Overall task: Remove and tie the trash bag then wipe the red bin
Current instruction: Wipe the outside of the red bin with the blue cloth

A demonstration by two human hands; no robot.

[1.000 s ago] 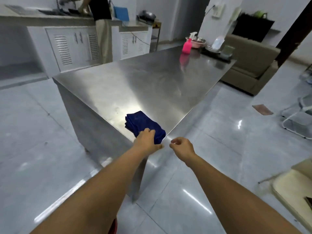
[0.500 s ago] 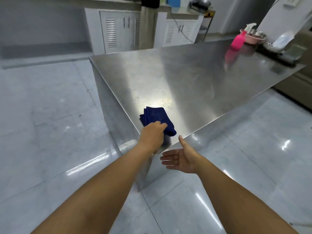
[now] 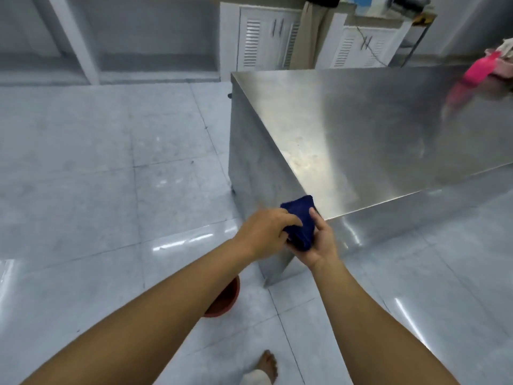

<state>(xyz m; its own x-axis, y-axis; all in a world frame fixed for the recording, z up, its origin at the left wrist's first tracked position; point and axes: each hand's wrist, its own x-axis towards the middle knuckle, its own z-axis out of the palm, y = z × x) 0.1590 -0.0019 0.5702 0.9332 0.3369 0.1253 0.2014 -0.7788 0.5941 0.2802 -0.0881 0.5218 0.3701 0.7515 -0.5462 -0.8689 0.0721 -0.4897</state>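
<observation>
A folded dark blue cloth (image 3: 301,218) is off the table, held in the air at the near corner of the steel table (image 3: 374,140). My left hand (image 3: 266,232) grips it from the left and top. My right hand (image 3: 319,243) cups it from below and the right. The red bin (image 3: 226,297) stands on the floor below my left forearm, which hides most of it; only part of its rim and wall shows. No trash bag is in view.
A pink spray bottle (image 3: 480,72) stands at the table's far right. A person (image 3: 313,31) stands at white cabinets (image 3: 263,43) behind the table. My bare foot (image 3: 266,368) is on the grey tiled floor.
The cloth lay on the table under my left hand; now both hands hold it off the corner. My right hand came up under it. The view has swung left and down, showing the red bin.
</observation>
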